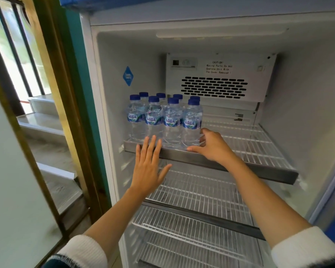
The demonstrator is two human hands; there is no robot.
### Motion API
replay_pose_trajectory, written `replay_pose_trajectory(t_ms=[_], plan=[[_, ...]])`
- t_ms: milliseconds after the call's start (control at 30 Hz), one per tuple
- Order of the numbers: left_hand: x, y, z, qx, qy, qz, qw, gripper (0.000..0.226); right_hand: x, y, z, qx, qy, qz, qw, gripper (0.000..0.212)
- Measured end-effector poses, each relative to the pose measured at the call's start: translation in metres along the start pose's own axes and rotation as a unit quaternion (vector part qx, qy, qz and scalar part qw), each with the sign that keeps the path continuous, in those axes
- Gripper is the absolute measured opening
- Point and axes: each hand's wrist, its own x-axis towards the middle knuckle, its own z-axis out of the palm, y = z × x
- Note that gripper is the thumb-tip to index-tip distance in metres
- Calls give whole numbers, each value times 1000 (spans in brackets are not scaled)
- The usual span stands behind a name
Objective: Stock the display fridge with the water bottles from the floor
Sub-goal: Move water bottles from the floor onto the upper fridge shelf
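Observation:
Several clear water bottles (162, 117) with blue caps and blue labels stand in two rows at the left end of the fridge's top wire shelf (259, 151). My left hand (149, 163) is flat with straight fingers, its fingertips at the shelf's metal front rail below the second bottle. My right hand (211, 144) reaches to the base of the rightmost front bottle (190, 124), thumb along the rail and fingers bent beside the bottle. Whether those fingers grip the bottle is hidden.
The fridge (108, 93) stands with its door open. The right part of the top shelf is bare wire. Two lower wire shelves (201, 190) hold nothing. A vent cover with a caution label (219, 78) sits at the back. Steps (43, 120) lie to the left.

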Motion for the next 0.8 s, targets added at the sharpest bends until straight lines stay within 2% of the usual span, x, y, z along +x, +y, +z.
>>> replay_pose_trajectory(t_ms=[133, 200, 267, 333, 400, 533, 667, 800], plan=[[-10, -13, -6, -2, -39, 18, 999, 80, -10, -6, 0, 36, 3, 19, 999, 77], [-14, -21, -11, 2, -63, 28, 998, 79, -16, -12, 8, 44, 77, 16, 996, 93], [-22, -34, -20, -2, -77, 27, 997, 79, -25, -23, 26, 10, 196, -9, 981, 101], [-33, -51, -29, -8, -84, 12, 996, 78, -35, -36, 51, -32, 287, -75, 954, 91], [-50, -68, -41, -7, -91, -9, 996, 77, -46, -54, 83, -54, 311, -158, 936, 77], [-101, -106, -62, 36, -148, -23, 988, 77, -59, -88, 154, -76, 212, -285, 932, 64], [-168, -147, -91, 97, -241, -66, 963, 80, -75, -113, 230, -51, 87, -296, 950, 63], [-242, -183, -126, 112, -302, -173, 931, 82, -101, -132, 307, -53, -38, -312, 948, 63]])
